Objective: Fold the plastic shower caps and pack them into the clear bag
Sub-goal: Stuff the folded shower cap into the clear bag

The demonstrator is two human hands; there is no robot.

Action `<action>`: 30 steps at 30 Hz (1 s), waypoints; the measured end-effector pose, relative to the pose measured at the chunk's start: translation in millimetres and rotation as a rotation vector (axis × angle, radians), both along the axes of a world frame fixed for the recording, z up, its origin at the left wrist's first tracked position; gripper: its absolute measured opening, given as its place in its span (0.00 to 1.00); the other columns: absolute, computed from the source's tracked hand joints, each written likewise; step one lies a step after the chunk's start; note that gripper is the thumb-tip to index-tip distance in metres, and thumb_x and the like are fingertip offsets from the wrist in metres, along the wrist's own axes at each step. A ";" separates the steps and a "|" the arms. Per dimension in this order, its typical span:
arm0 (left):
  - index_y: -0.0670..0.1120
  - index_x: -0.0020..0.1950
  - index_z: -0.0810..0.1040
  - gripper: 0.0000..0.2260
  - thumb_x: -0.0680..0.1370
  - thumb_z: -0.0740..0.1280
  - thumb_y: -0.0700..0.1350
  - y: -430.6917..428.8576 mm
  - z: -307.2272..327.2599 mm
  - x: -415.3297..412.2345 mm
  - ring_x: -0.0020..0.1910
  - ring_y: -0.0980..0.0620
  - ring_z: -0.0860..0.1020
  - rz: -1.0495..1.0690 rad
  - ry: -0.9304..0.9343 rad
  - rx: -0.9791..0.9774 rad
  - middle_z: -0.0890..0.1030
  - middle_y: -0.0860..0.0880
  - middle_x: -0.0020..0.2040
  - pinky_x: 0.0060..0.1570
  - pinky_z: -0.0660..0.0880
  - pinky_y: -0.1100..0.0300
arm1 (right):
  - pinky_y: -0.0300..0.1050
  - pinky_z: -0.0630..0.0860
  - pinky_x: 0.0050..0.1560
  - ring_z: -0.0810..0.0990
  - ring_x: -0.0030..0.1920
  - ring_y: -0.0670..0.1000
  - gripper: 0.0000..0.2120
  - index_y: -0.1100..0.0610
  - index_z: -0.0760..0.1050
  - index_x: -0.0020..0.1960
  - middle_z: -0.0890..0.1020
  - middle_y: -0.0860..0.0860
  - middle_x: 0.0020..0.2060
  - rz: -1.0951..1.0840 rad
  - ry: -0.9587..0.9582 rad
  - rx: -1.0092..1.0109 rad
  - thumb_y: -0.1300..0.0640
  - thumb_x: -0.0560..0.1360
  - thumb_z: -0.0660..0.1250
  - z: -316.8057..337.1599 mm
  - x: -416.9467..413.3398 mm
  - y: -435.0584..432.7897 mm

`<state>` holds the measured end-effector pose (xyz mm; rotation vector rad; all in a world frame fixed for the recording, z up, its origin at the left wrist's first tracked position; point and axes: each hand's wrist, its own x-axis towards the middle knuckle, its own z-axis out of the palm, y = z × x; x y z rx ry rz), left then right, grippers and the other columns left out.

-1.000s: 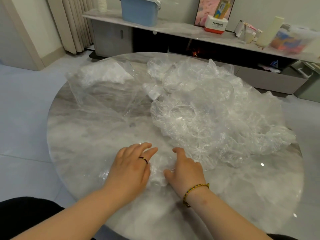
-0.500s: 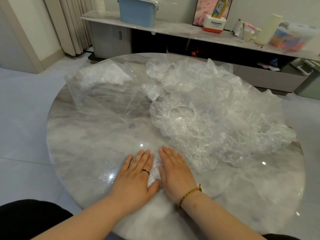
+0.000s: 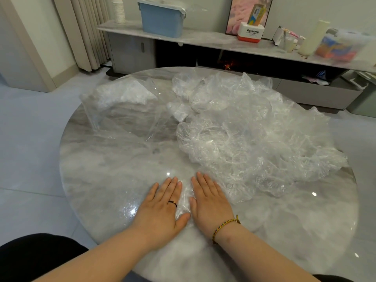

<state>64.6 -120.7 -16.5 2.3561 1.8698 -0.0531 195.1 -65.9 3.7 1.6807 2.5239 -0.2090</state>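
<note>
Hands: your left hand (image 3: 160, 206) and right hand (image 3: 209, 204) lay flat side by side, fingers straight and thumbs almost meeting. Both pressed down and neither gripped anything.
Cap: the shower cap (image 3: 184, 202) was squashed under your palms near the front edge of the table (image 3: 101, 180), with only a crinkled strip showing in the gap between your hands.
Pile: the loose caps (image 3: 244, 143) were heaped on the right half of the table, their near edge just beside your right hand.
Bag: the clear bag (image 3: 122, 106) lay at the far left, well apart from your hands, with something white bunched at its far end. I couldn't tell where its mouth was.
Handling: the cap looked feather-light, thin and springy, and likely slippery on the polished top. It would probably puff back open once the pressure came off.
Where to hold: I'd say pinch the folded edges while one palm holds it down, and don't grab the middle.
In the way: the pile crowded your right side, so a stray cap could snag and drag along.
Around: a blue bin (image 3: 162, 19) and some clutter sat on the shelf (image 3: 203, 38) behind, well clear of the work.
</note>
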 end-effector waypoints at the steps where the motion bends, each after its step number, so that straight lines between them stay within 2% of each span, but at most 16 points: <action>1: 0.40 0.56 0.81 0.36 0.80 0.37 0.57 -0.7 -2.7 -1.4 0.55 0.48 0.80 -0.014 0.005 -0.027 0.81 0.44 0.56 0.65 0.49 0.57 | 0.49 0.65 0.63 0.76 0.62 0.53 0.43 0.59 0.77 0.60 0.77 0.55 0.62 -0.016 0.021 0.028 0.47 0.77 0.25 2.0 -1.3 -1.9; 2: 0.40 0.56 0.81 0.36 0.80 0.37 0.58 -0.8 -2.9 -3.8 0.55 0.48 0.80 -0.002 0.015 -0.045 0.81 0.45 0.56 0.66 0.49 0.58 | 0.46 0.66 0.64 0.76 0.62 0.53 0.42 0.59 0.77 0.61 0.76 0.55 0.62 -0.031 0.032 0.069 0.48 0.78 0.26 10.6 -3.5 -4.0; 4: 0.40 0.61 0.78 0.39 0.78 0.35 0.61 1.1 11.0 -3.8 0.62 0.51 0.75 0.073 0.012 -0.059 0.77 0.44 0.62 0.68 0.44 0.61 | 0.45 0.49 0.71 0.61 0.73 0.54 0.43 0.61 0.63 0.71 0.61 0.55 0.72 0.056 0.050 0.077 0.44 0.70 0.25 2.2 0.1 -2.2; 5: 0.39 0.67 0.71 0.42 0.74 0.34 0.65 4.4 13.9 -4.3 0.69 0.53 0.67 0.083 -0.062 -0.001 0.68 0.44 0.70 0.67 0.38 0.65 | 0.44 0.44 0.71 0.56 0.74 0.54 0.44 0.60 0.59 0.73 0.57 0.54 0.74 0.072 0.076 0.024 0.43 0.66 0.28 4.7 0.2 -3.2; 6: 0.42 0.73 0.61 0.45 0.68 0.33 0.68 8.5 12.6 -4.6 0.73 0.56 0.56 0.119 -0.132 0.100 0.58 0.48 0.74 0.66 0.34 0.69 | 0.46 0.52 0.71 0.63 0.72 0.57 0.40 0.60 0.65 0.70 0.63 0.56 0.72 0.081 0.128 0.023 0.43 0.67 0.35 11.7 -1.1 -2.7; 7: 0.46 0.75 0.56 0.45 0.65 0.36 0.70 8.8 16.9 -5.8 0.74 0.57 0.51 0.180 -0.246 0.083 0.53 0.51 0.76 0.65 0.36 0.71 | 0.46 0.66 0.66 0.73 0.65 0.57 0.32 0.59 0.73 0.63 0.73 0.55 0.65 0.057 0.187 0.063 0.45 0.70 0.44 14.2 -0.8 -1.2; 8: 0.48 0.75 0.55 0.41 0.69 0.43 0.70 11.2 22.1 -7.4 0.74 0.57 0.53 0.237 -0.388 0.045 0.55 0.52 0.76 0.66 0.42 0.71 | 0.46 0.70 0.62 0.76 0.59 0.56 0.22 0.57 0.76 0.58 0.77 0.52 0.58 0.038 0.260 0.064 0.49 0.73 0.52 19.2 0.1 -0.7; 9: 0.48 0.74 0.58 0.33 0.75 0.52 0.65 14.7 25.2 -11.5 0.73 0.55 0.58 0.316 -0.514 0.029 0.60 0.51 0.74 0.67 0.50 0.70 | 0.41 0.66 0.62 0.74 0.59 0.52 0.16 0.55 0.74 0.60 0.76 0.49 0.56 0.048 0.278 0.034 0.54 0.75 0.57 23.3 1.7 1.0; 11: 0.47 0.73 0.61 0.26 0.77 0.63 0.53 14.9 31.1 -22.7 0.68 0.54 0.66 0.437 -0.674 0.040 0.67 0.51 0.69 0.64 0.60 0.66 | 0.36 0.61 0.60 0.68 0.60 0.49 0.15 0.53 0.71 0.63 0.74 0.47 0.52 0.045 0.358 -0.126 0.59 0.76 0.59 25.5 7.3 6.7; 15: 0.51 0.66 0.69 0.24 0.72 0.70 0.52 17.6 35.2 -30.4 0.53 0.55 0.71 0.500 -0.644 -0.062 0.72 0.53 0.54 0.56 0.67 0.65 | 0.26 0.62 0.50 0.67 0.49 0.44 0.11 0.57 0.76 0.55 0.71 0.42 0.40 0.027 0.538 -0.180 0.65 0.76 0.59 28.9 9.7 8.7; 17: 0.56 0.51 0.73 0.13 0.69 0.73 0.53 18.7 36.0 -29.7 0.49 0.55 0.71 0.486 -0.647 -0.114 0.73 0.55 0.46 0.51 0.68 0.65 | 0.22 0.64 0.47 0.69 0.46 0.42 0.10 0.55 0.76 0.49 0.70 0.38 0.38 0.036 0.677 -0.219 0.67 0.75 0.61 34.6 5.8 6.1; 20: 0.53 0.35 0.73 0.11 0.69 0.75 0.48 20.8 35.2 -29.1 0.39 0.55 0.74 0.482 -0.808 -0.174 0.76 0.54 0.36 0.42 0.71 0.65 | 0.22 0.65 0.48 0.73 0.44 0.35 0.14 0.47 0.70 0.41 0.71 0.38 0.40 0.042 0.864 -0.186 0.67 0.73 0.63 41.3 3.2 1.0; 22: 0.46 0.32 0.73 0.11 0.70 0.73 0.41 20.4 41.0 -28.3 0.30 0.57 0.71 0.525 -1.013 -0.163 0.73 0.54 0.29 0.33 0.68 0.70 | 0.22 0.65 0.50 0.72 0.48 0.34 0.14 0.42 0.67 0.47 0.71 0.39 0.47 -0.024 1.008 -0.122 0.61 0.72 0.65 43.4 0.9 -1.2; 24: 0.44 0.33 0.74 0.10 0.72 0.71 0.38 19.9 47.6 -27.4 0.30 0.58 0.73 0.585 -1.216 -0.118 0.75 0.54 0.29 0.31 0.68 0.73 | 0.26 0.66 0.53 0.71 0.54 0.37 0.18 0.44 0.64 0.57 0.69 0.41 0.56 -0.200 1.219 -0.156 0.59 0.74 0.68 49.4 1.3 -0.7; 27: 0.43 0.35 0.75 0.08 0.72 0.70 0.38 18.9 57.5 -27.5 0.34 0.55 0.75 0.653 -1.392 -0.039 0.77 0.52 0.32 0.36 0.71 0.70 | 0.37 0.65 0.59 0.68 0.59 0.43 0.28 0.53 0.58 0.72 0.67 0.47 0.65 -0.452 1.383 -0.496 0.55 0.75 0.65 53.7 3.0 2.3; 30: 0.42 0.37 0.75 0.06 0.71 0.71 0.36 17.7 65.5 -27.7 0.36 0.52 0.77 0.684 -1.456 0.000 0.79 0.50 0.34 0.39 0.72 0.63 | 0.44 0.73 0.61 0.75 0.61 0.50 0.35 0.58 0.63 0.70 0.73 0.53 0.65 -0.495 1.518 -0.834 0.48 0.69 0.71 50.8 1.0 0.1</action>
